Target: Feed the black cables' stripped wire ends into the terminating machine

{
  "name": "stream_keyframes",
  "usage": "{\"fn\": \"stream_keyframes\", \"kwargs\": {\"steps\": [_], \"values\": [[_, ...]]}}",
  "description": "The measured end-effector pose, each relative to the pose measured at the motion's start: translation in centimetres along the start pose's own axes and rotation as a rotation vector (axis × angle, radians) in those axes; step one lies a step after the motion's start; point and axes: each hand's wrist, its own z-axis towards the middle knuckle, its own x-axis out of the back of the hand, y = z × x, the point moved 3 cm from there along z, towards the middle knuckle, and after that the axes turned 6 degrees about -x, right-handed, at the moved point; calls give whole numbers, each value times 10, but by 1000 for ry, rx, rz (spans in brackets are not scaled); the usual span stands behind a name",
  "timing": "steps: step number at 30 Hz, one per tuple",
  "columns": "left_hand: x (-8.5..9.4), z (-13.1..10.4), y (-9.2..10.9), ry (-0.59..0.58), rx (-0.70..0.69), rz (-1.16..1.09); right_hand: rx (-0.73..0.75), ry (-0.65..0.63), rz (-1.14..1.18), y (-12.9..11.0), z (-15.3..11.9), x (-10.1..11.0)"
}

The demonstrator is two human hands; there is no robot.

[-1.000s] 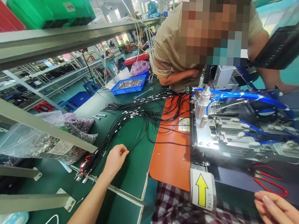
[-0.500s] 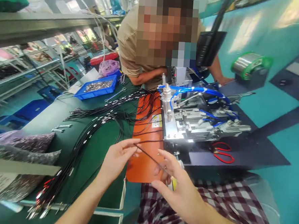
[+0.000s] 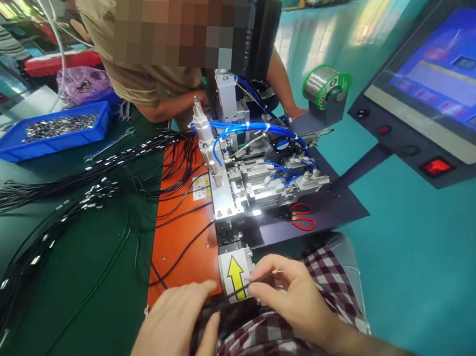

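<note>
Head view: my right hand (image 3: 291, 297) pinches a thin black wire (image 3: 256, 281) at its end, just beside the yellow-arrow label (image 3: 235, 277). My left hand (image 3: 176, 330) curls closed round the wire lower down. Risk: it could snag the loose black cable bundle (image 3: 79, 200) on the green desk (image 3: 93, 298) or slip.

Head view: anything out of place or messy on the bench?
The black cables lie in a loose tangle across the green mat, some trailing over the orange plate beside the machine. Red-handled scissors lie on the machine's dark base. Nothing looks spilled or damaged.
</note>
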Motion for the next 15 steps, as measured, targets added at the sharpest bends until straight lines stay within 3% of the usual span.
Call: {"fn": "stream_keyframes", "kwargs": {"steps": [5,10,15], "values": [[-31,17,-6,-109,213,-518,-10,-138,58,2,12,-11],[-34,29,-2,-119,262,-633,10,-80,90,-4,15,2],[-38,48,1,-113,354,-819,-27,-176,171,-6,23,15]]}}
